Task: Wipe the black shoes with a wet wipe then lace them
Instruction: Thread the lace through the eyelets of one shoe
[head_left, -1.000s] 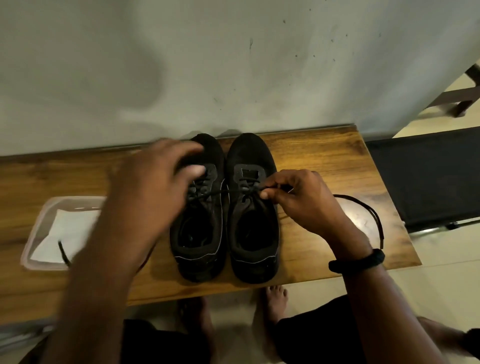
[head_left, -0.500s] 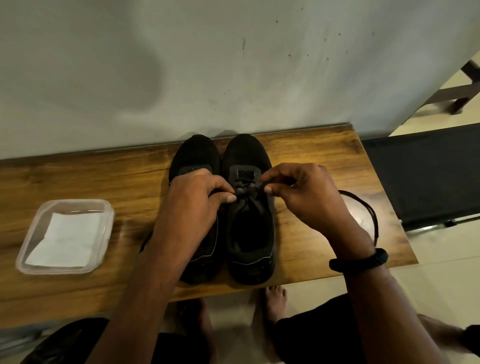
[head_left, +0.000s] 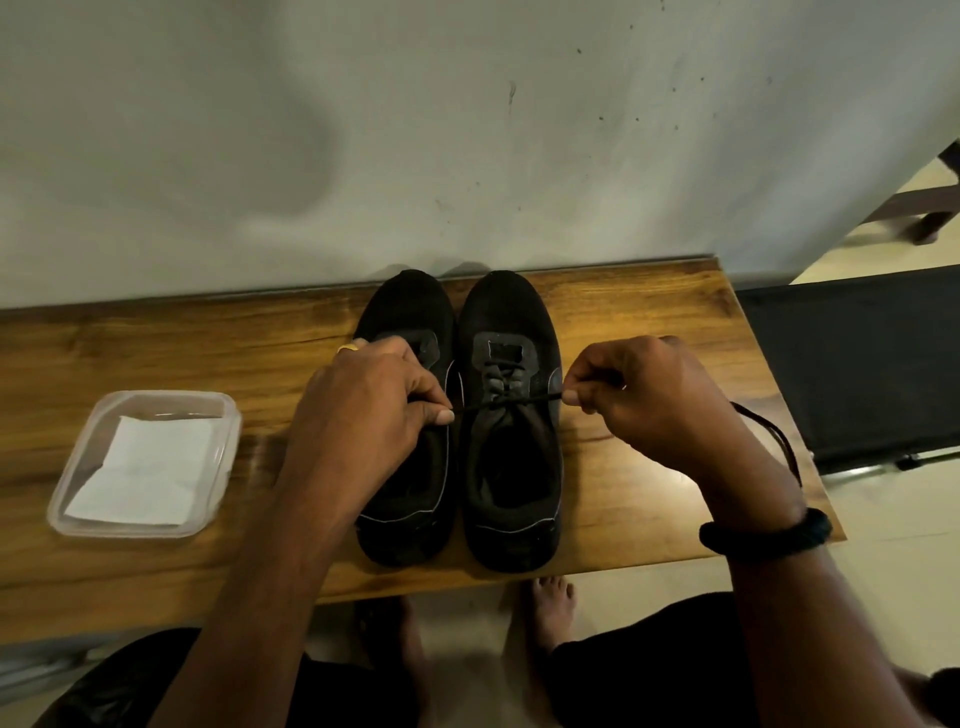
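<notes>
Two black shoes stand side by side on the wooden bench (head_left: 649, 322), toes toward the wall. A black lace (head_left: 511, 404) runs taut across the tongue of the right shoe (head_left: 511, 467). My left hand (head_left: 374, 410) pinches its left end over the left shoe (head_left: 402, 312), hiding much of that shoe's lacing. My right hand (head_left: 649, 400) pinches the right end beside the right shoe. The rest of the lace trails past my right wrist over the bench.
A clear plastic container (head_left: 78, 499) holding a white wipe (head_left: 140, 470) sits on the bench at the left. A grey wall rises right behind the bench. A black seat (head_left: 852, 364) stands to the right. Bare feet show below the bench's front edge.
My left hand came in from above the left shoe and took the lace's left end. Both hands have since pulled apart, drawing the lace taut across the right shoe.
</notes>
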